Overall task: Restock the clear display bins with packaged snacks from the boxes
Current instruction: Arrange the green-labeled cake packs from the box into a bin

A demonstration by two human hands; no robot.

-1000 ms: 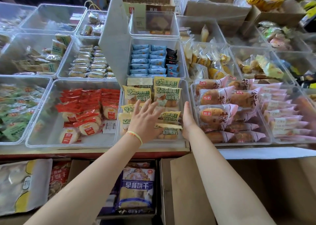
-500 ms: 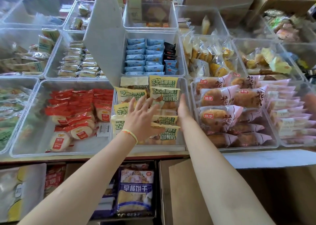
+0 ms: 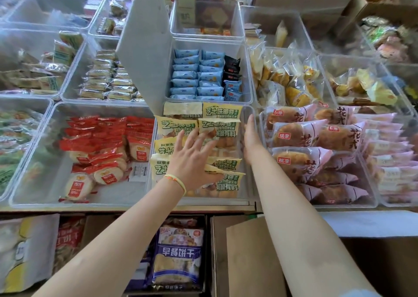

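Observation:
Yellow-and-green snack packs [image 3: 220, 128] fill a clear bin [image 3: 248, 113] at the front centre of the display. My left hand [image 3: 192, 161] lies flat on top of these packs with its fingers spread. My right hand [image 3: 251, 138] stands edge-on with straight fingers inside the bin, against its right wall and beside the packs. Neither hand grips anything. An open cardboard box [image 3: 253, 256] sits below my right forearm; its inside is hidden.
Red-wrapped cakes [image 3: 101, 147] fill the bin to the left, pink bread bags [image 3: 316, 143] the bin to the right, blue packets [image 3: 196, 75] the one behind. A raised grey lid [image 3: 144, 48] stands behind the left side. Blue biscuit bags [image 3: 178, 258] lie in a box below.
My left hand has slid a little further over the yellow packs, and my right hand has reached deeper along the bin's right wall. The camera has come closer.

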